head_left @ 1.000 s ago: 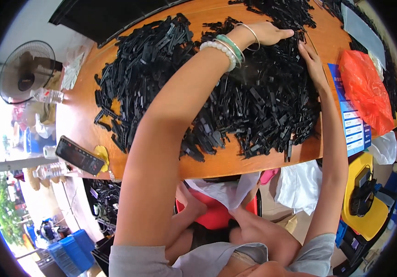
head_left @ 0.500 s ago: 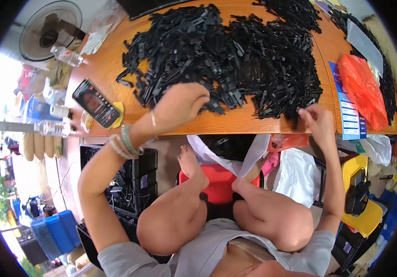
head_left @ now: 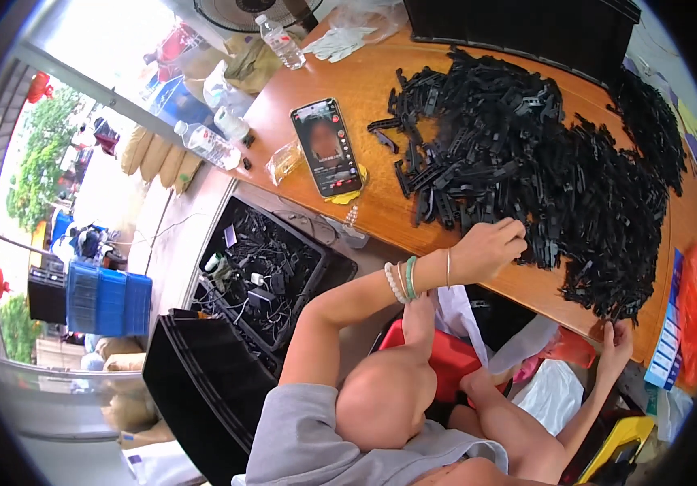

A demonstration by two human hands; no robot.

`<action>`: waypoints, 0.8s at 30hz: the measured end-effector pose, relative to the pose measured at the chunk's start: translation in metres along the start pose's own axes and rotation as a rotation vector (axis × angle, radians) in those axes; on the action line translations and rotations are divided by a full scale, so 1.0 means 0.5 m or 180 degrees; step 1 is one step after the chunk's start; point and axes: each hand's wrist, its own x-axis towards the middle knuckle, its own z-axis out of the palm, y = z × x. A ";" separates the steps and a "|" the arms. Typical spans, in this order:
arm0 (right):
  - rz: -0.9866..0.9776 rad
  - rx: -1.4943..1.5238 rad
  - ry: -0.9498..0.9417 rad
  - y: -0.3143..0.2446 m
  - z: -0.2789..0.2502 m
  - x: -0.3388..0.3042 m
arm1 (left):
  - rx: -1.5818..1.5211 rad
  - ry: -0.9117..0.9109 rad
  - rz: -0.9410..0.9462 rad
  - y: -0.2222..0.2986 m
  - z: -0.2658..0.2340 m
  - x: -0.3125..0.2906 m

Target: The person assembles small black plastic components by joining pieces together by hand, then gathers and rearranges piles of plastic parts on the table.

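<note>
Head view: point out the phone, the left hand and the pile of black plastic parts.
phone (head_left: 327,147), head view, middle of its screen.
left hand (head_left: 490,249), head view, back of the hand.
pile of black plastic parts (head_left: 543,162), head view, middle of the heap.

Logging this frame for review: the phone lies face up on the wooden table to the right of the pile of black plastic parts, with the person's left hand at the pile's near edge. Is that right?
Not quite. In the head view the phone lies face up on the wooden table to the left of the pile of black plastic parts, not the right. The left hand is at the pile's near edge, as stated.
</note>
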 end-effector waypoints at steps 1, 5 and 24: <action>0.0133 0.0001 -0.0005 0.001 0.008 0.003 | 0.0031 0.0284 -0.0042 -0.001 -0.008 -0.007; -0.0311 -0.0016 0.0669 -0.101 0.054 -0.033 | -0.0717 0.1245 -0.0366 0.041 -0.018 0.013; -0.0915 0.1159 -0.1071 -0.341 0.191 -0.140 | -0.3303 -0.0633 -0.2587 0.146 -0.037 -0.032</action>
